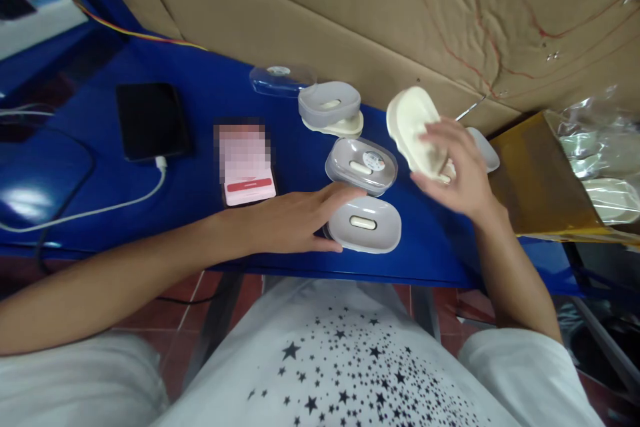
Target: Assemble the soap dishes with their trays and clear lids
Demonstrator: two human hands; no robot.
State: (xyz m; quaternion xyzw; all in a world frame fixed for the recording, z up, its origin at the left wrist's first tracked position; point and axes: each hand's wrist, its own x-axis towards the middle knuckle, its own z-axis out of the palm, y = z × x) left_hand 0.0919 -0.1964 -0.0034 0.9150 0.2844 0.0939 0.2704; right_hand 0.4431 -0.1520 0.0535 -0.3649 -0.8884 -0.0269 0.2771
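Note:
My left hand (pixel 315 219) rests at the left end of a grey oval dish (pixel 387 220) with a pale bar in its slot, its thumb and fingers apart around the rim. My right hand (pixel 457 167) holds a cream oval dish (pixel 413 123), tilted and raised over the table's right part. Just behind the near dish lies another grey dish with a clear lid and round sticker (pixel 385 170). Farther back, a grey dish (pixel 320 97) sits on a cream piece (pixel 350 125). A clear lid (pixel 295 79) lies by the back edge.
On the blue table (pixel 190 200) lie a lit phone (pixel 250 193) and a black device (pixel 150 120) with a white cable. A cardboard box (pixel 540 173) with plastic-wrapped dishes (pixel 610 200) stands at right. Another pale dish (pixel 485 147) lies behind my right hand. Cardboard (pixel 310 20) lines the back.

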